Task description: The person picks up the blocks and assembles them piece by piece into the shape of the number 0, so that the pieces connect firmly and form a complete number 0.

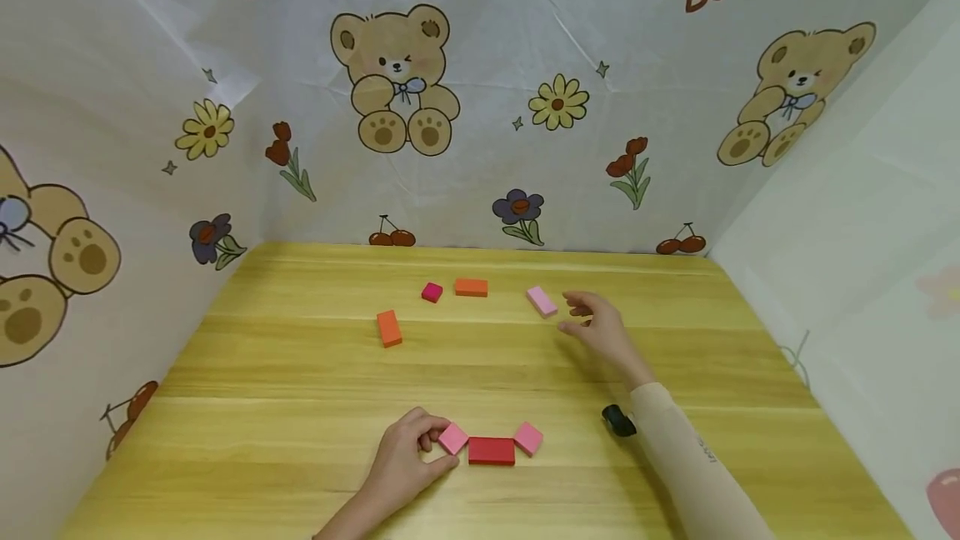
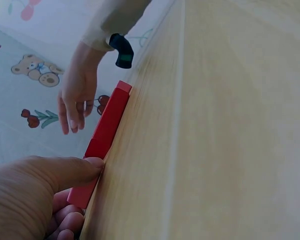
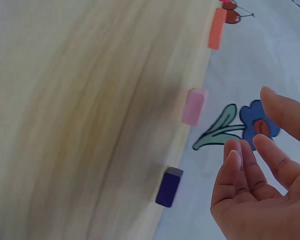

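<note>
In the head view my left hand [image 1: 408,452] pinches a pink square block [image 1: 453,438] between thumb and fingers, low on the table. Its corner meets the left end of a red rectangular block [image 1: 491,451]. At the red block's other end stands a second pink square block [image 1: 528,439], also turned on its corner. The left wrist view shows my thumb [image 2: 92,165] along the row's side. My right hand [image 1: 600,332] hovers just right of a light pink block [image 1: 542,302], its fingers loosely bent around nothing. A dark purple block [image 3: 169,187] shows in the right wrist view.
Farther back on the wooden table [image 1: 300,390] lie two orange blocks [image 1: 471,287] and a small crimson block [image 1: 432,292]. A black curved object [image 1: 618,421] sits by the right sleeve. Bear-printed cloth [image 1: 480,190] closes off the table's back.
</note>
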`<act>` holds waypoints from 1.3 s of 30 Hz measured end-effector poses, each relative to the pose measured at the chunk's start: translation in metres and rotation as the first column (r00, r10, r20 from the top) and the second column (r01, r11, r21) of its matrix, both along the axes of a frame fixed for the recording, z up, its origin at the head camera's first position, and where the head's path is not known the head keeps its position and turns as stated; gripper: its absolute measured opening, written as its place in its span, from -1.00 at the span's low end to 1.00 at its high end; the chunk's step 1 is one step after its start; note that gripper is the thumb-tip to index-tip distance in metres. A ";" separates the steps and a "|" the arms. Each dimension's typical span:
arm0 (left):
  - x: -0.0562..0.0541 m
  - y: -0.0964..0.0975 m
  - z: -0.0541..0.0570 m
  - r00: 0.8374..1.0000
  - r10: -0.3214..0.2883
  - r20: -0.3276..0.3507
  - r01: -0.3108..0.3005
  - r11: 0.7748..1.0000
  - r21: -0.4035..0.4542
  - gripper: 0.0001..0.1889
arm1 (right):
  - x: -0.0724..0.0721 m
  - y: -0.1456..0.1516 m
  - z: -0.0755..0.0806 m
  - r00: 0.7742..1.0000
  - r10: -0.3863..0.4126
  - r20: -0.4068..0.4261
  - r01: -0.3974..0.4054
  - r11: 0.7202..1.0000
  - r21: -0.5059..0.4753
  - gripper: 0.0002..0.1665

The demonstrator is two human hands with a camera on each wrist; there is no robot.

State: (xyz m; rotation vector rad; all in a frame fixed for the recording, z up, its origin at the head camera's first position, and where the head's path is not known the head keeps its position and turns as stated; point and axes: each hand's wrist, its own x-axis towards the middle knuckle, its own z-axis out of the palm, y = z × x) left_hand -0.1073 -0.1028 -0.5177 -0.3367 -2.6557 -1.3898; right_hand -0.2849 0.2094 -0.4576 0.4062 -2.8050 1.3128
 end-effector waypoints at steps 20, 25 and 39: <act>0.002 0.002 0.001 1.000 -0.006 0.014 0.006 1.000 0.012 -0.65 | -0.050 -0.026 -0.017 0.986 -0.011 0.167 -0.002 0.997 0.077 -0.14; 0.002 0.001 0.002 1.000 -0.002 0.001 0.002 1.000 0.007 -0.65 | -0.054 -0.028 -0.018 0.977 0.004 0.215 -0.012 0.999 0.035 -0.12; 0.001 0.001 0.000 1.000 0.002 -0.009 -0.002 1.000 0.002 -0.65 | -0.064 -0.025 -0.023 0.963 0.013 0.268 -0.016 1.000 0.009 -0.12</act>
